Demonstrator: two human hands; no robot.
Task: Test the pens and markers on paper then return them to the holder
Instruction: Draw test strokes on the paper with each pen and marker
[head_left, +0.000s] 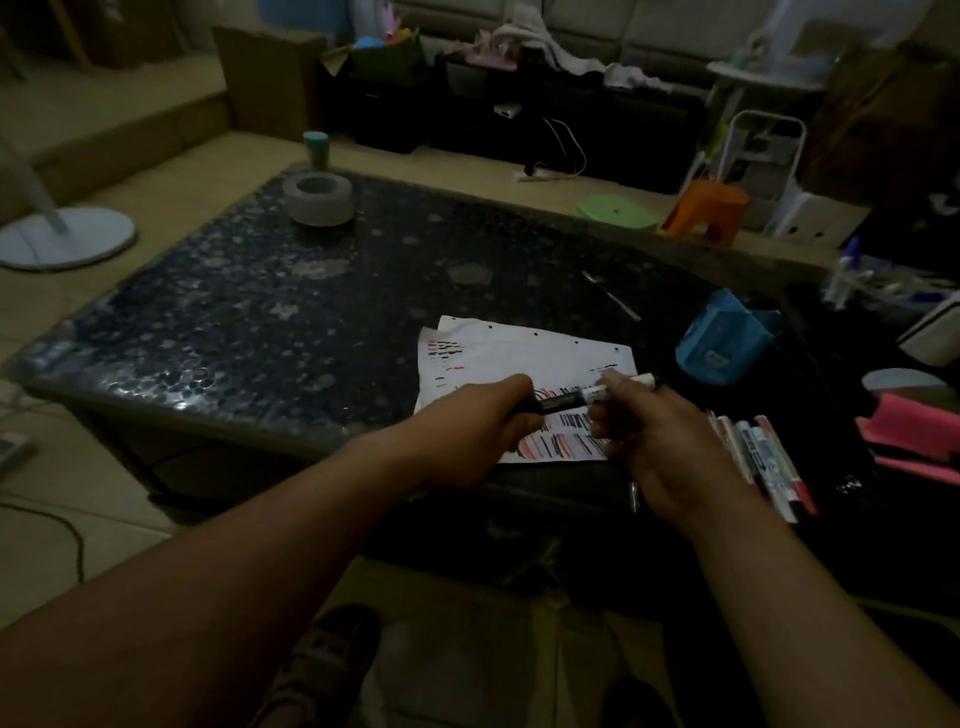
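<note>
Marker (563, 401) sits level between your hands above the paper (519, 353) — your left hand (478, 431) grips its dark end, your right hand (649, 436) pinches the pale barrel. Looks like capping or uncapping; next you need a straight pull or push along its length — the blue holder (722, 345) stands far right.

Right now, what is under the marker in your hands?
The white paper, covered in red and black test strokes, lies on the table beneath the marker. The left hand and right hand hide part of the sheet's near half.
</note>
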